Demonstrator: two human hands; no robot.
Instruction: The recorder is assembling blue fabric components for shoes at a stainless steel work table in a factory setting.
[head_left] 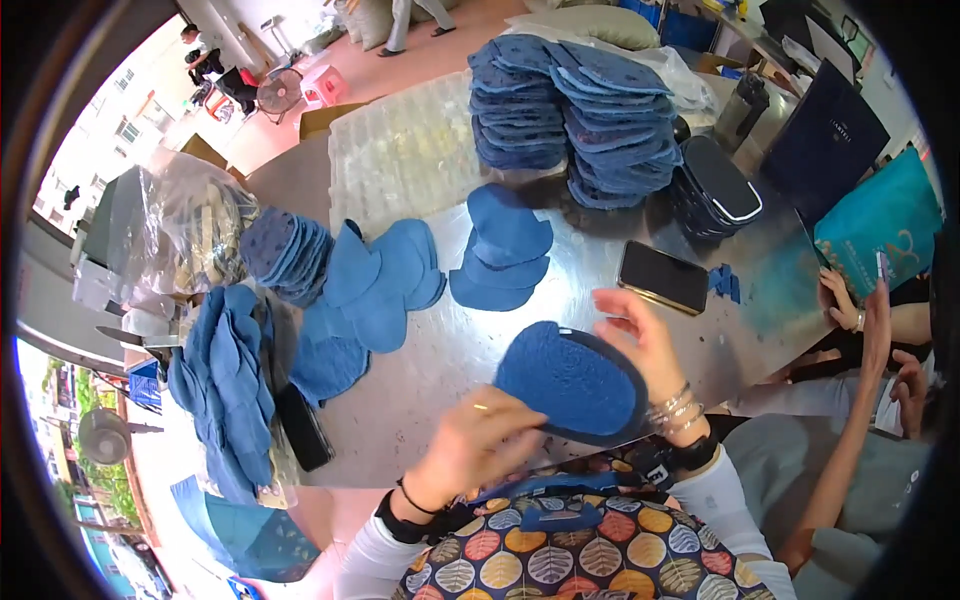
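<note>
In front of me lies a blue oval fabric piece (570,385) with a fuzzy face, set over a dark oval backing (625,390) that shows along its right and near edges. My left hand (480,445) is closed at the piece's near left edge, thumb and fingertips pinching there. Beside the far right edge, my right hand (640,340) has its fingers stretched and a little apart, the palm next to the dark rim. Just beyond are overlapping smooth blue pieces (500,245), with another spread of blue pieces (375,285) to the left.
Tall stacks of blue pads (615,125) stand at the back, beside dark oval forms (715,185). A phone (662,277) rests right of centre; another phone (302,430) is at left near blue cut fabric (225,380). A co-worker's hands (875,320) are at the right.
</note>
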